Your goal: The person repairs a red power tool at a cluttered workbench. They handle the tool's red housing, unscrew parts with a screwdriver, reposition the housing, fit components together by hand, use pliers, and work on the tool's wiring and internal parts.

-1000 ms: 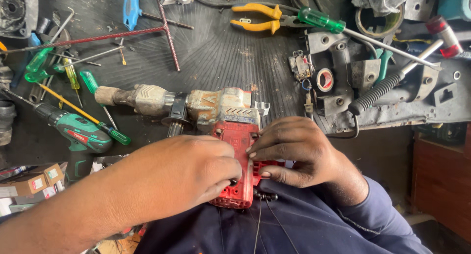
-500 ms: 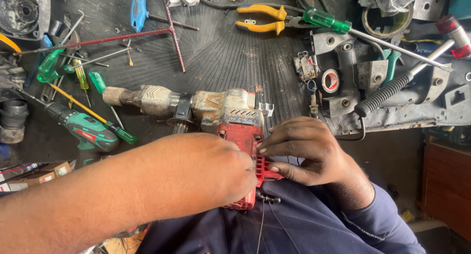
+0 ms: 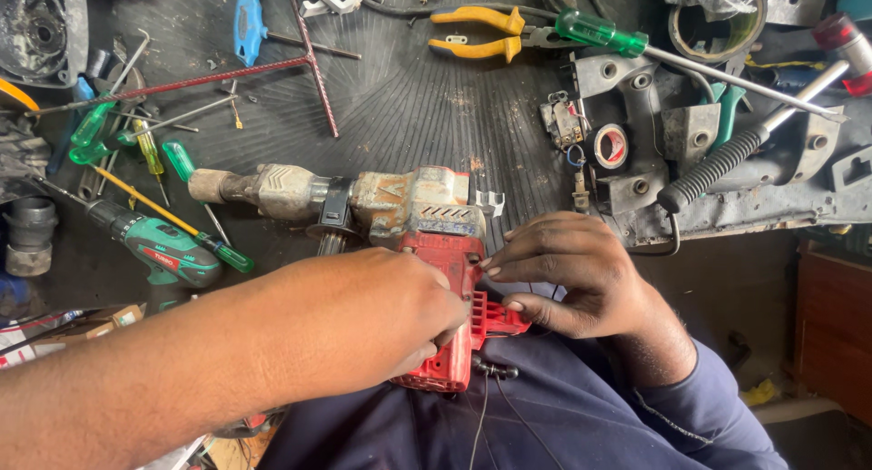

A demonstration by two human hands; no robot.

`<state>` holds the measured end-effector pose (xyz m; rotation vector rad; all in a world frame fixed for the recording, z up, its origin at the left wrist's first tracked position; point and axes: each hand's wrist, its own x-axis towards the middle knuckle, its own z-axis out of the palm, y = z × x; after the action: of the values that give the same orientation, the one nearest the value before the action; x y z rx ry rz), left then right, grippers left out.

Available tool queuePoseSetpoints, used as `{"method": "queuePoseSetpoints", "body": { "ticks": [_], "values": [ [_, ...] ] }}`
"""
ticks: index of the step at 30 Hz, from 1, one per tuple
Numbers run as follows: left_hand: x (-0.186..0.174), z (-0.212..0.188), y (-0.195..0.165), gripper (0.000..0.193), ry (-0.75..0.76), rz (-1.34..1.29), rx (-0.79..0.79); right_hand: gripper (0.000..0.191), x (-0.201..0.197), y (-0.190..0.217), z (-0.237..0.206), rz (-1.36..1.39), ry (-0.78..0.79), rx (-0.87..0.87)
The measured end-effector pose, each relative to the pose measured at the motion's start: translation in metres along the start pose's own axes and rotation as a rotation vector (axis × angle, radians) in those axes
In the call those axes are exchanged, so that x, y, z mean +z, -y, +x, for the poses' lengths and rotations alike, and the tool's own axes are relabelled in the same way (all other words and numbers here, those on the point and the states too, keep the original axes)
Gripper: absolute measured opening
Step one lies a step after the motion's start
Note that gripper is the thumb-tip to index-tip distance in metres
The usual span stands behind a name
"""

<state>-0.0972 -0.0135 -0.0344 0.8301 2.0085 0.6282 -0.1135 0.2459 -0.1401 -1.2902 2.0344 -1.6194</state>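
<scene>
Red drill housing [image 3: 450,279] between curled hands [image 3: 381,316]

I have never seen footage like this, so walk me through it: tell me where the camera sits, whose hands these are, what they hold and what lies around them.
The camera is worn on a person's head and looks down at their own two bare hands. Both hands grip the red rear part of a worn power hammer drill lying across a dark ribbed mat. The left hand covers the red housing from the near side; the right hand pinches its edge with the fingertips. Around it lie yellow-handled pliers, a green-handled screwdriver, a green cordless drill, a roll of black tape and grey metal parts.
</scene>
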Motion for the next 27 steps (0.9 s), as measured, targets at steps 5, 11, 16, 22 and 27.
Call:
{"method": "queuePoseSetpoints", "body": {
  "ticks": [5, 11, 16, 22, 27],
  "values": [
    [0.001, -0.006, 0.004, 0.018, -0.076, -0.205, -0.096, 0.021, -0.004, -0.004, -0.003, -0.033, -0.021, 0.002],
    [0.002, -0.008, 0.006, 0.012, -0.094, -0.267, -0.094, 0.021, -0.006, -0.009, -0.006, -0.037, -0.052, 0.013],
    [0.007, -0.007, 0.006, 0.013, -0.060, -0.198, -0.097, 0.021, -0.009, -0.013, -0.004, -0.050, -0.057, 0.026],
    [0.007, -0.001, -0.005, 0.011, -0.067, -0.058, -0.079, 0.024, -0.010, -0.016, -0.002, -0.044, -0.062, 0.028],
    [-0.001, 0.009, -0.017, 0.014, 0.082, -0.092, -0.127, 0.026, -0.011, -0.016, -0.002, -0.058, -0.077, 0.030]
  ]
}}
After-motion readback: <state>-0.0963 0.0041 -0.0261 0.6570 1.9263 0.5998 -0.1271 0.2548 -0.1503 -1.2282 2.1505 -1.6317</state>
